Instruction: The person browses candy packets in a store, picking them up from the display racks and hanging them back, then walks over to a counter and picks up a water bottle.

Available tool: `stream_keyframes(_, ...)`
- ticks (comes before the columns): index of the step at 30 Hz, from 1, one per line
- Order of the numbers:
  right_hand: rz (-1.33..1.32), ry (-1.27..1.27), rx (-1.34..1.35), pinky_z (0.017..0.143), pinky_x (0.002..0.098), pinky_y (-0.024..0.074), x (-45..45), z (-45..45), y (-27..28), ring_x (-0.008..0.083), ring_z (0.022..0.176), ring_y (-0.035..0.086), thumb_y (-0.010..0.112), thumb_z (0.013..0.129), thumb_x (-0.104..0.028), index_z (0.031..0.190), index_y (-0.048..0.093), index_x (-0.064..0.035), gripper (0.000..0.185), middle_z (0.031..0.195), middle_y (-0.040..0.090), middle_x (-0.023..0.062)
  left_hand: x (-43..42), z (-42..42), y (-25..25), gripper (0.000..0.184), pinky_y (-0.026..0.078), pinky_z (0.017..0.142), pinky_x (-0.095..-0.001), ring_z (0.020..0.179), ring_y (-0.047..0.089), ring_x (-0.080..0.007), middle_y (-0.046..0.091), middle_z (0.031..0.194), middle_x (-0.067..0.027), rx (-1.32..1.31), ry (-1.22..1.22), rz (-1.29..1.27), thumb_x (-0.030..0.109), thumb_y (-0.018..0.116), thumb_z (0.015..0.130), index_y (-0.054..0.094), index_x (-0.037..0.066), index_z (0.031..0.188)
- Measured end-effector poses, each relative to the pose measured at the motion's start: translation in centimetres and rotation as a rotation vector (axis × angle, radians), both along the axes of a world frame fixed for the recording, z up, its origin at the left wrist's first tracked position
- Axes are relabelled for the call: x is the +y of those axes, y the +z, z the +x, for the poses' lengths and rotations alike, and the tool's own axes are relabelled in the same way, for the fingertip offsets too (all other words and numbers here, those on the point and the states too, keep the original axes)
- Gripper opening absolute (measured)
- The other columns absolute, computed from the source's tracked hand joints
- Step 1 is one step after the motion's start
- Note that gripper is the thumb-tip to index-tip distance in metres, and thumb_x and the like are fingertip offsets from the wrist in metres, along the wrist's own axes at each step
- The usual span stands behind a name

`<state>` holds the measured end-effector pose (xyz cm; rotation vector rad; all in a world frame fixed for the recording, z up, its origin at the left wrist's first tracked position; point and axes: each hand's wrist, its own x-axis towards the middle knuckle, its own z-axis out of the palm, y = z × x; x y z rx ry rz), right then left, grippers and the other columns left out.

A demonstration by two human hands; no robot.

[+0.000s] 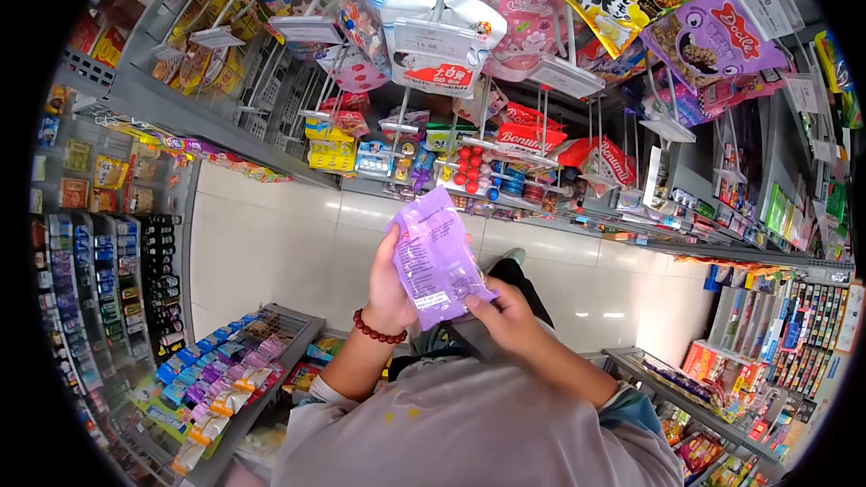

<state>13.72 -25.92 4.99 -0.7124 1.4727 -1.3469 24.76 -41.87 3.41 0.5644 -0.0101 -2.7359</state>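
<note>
One purple packet [439, 252] is held above the tiled floor [298, 234], before a rack [194, 114]: the left hand [388, 284] grasps its left side, the right hand [502, 311] pinches its lower right corner. The packet is shiny, creased plastic, roughly rectangular, bearing one white label [431, 300]; its contents are hidden. One bracelet [379, 335] of round, dark red beads circles the left wrist.

Packet [437, 257]: between left hand [386, 287], 8 o'clock, and right hand [507, 308], 4 o'clock
Rack [212, 128]: 12 o'clock, beyond packet
Floor [293, 248]: below, between rack and stand [305, 335]
Stand: 8 o'clock
Shelf [713, 430]: 4 o'clock
</note>
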Motion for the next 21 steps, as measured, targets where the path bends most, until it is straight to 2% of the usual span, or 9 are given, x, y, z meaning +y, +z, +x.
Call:
stream_keyframes(1,-0.025,0.016,0.023,0.084,0.0279,0.0499,-0.1,-0.2,0.3,0.0083,0.091,0.062,0.061,0.1,-0.014,0.116,0.065,0.0007,0.022,0.098,0.071,0.0048,0.0,0.0,0.1,0.063,0.055,0.09,-0.0561,0.107,0.065,-0.0398,0.061,0.126,-0.0253,-0.003,-0.001,0.001,0.052,0.029,0.105,0.048,0.003,0.141)
stream_keyframes(2,-0.054,0.011,0.123,0.073,0.0267,0.0495,-0.1,-0.3,0.3,0.0069,0.081,0.059,0.061,0.101,-0.013,0.114,0.065,0.0016,0.02,0.09,0.07,0.005,0.0,-0.1,0.1,0.064,0.055,0.091,-0.0556,0.106,0.065,-0.0399,0.061,0.126,-0.0252,-0.002,-0.005,0.002,0.052,0.029,0.105,0.048,0.002,0.14)
stream_keyframes(3,-0.054,0.01,0.12,0.073,0.0267,0.0495,0.1,-0.5,0.2,0.0069,0.081,0.059,0.061,0.101,-0.013,0.114,0.065,0.0016,0.02,0.09,0.07,0.005,0.0,0.0,0.2,0.065,0.055,0.091,-0.0551,0.106,0.065,-0.04,0.062,0.125,-0.0251,0.0,-0.009,0.004,0.052,0.029,0.105,0.048,0.001,0.14)
stream_keyframes(5,-0.001,0.058,0.228,0.061,0.0267,0.0455,0.4,-0.7,0.0,0.0059,0.069,0.054,0.061,0.1,-0.012,0.112,0.065,0.0024,0.019,0.079,0.066,0.0047,0.0,0.0,0.1,0.064,0.054,0.093,-0.054,0.108,0.065,-0.0388,0.062,0.125,-0.0241,0.002,-0.012,-0.005,0.052,0.029,0.105,0.049,0.001,0.14)
stream_keyframes(8,-0.068,0.01,0.281,0.054,0.0273,0.0407,0.2,-0.4,0.3,0.0069,0.062,0.049,0.062,0.099,-0.011,0.109,0.066,0.0022,0.017,0.072,0.062,0.0047,0.0,0.2,-0.3,0.065,0.051,0.099,-0.051,0.114,0.064,-0.0349,0.061,0.13,-0.0213,-0.024,0.012,-0.036,0.051,0.027,0.105,0.047,0.002,0.142)
stream_keyframes(12,-0.116,0.025,0.355,0.057,0.0278,0.0428,0.1,-0.4,0.8,0.0102,0.062,0.051,0.063,0.098,-0.01,0.107,0.067,0.0018,0.016,0.072,0.061,0.0073,-0.6,0.5,-0.2,0.061,0.05,0.102,-0.0472,0.119,0.062,-0.0291,0.06,0.136,-0.0172,-0.108,0.035,-0.127,0.047,0.026,0.107,0.045,0.002,0.144)
stream_keyframes(16,-0.19,0.023,0.433,0.06,0.0305,0.0466,-0.2,-0.6,1.4,0.0196,0.061,0.057,0.064,0.095,-0.007,0.105,0.067,0.0011,0.014,0.074,0.062,0.0117,-1.5,2.2,-2.5,0.057,0.05,0.102,-0.0445,0.119,0.062,-0.0272,0.058,0.138,-0.0159,-0.112,0.036,-0.272,0.043,0.027,0.107,0.044,0.003,0.144)
stream_keyframes(19,-0.215,-0.009,0.493,0.06,0.0318,0.0481,-0.4,-0.6,1.9,0.0245,0.062,0.061,0.065,0.093,-0.006,0.102,0.068,-0.0003,0.012,0.076,0.064,0.0126,-1.4,2.7,-1.8,0.05,0.05,0.102,-0.0421,0.119,0.062,-0.0256,0.058,0.138,-0.0146,-0.229,-0.065,-0.431,0.037,0.034,0.108,0.043,0.004,0.144)
stream_keyframes(21,-0.215,-0.036,0.519,0.059,0.0323,0.0483,-0.5,-0.7,2.0,0.0266,0.062,0.061,0.066,0.091,-0.006,0.1,0.068,-0.0012,0.01,0.076,0.064,0.0124,-0.7,2.1,-0.6,0.047,0.05,0.101,-0.0447,0.119,0.063,-0.0303,0.056,0.139,-0.0172,-0.565,-0.138,-0.819,0.033,0.039,0.108,0.043,0.004,0.145)
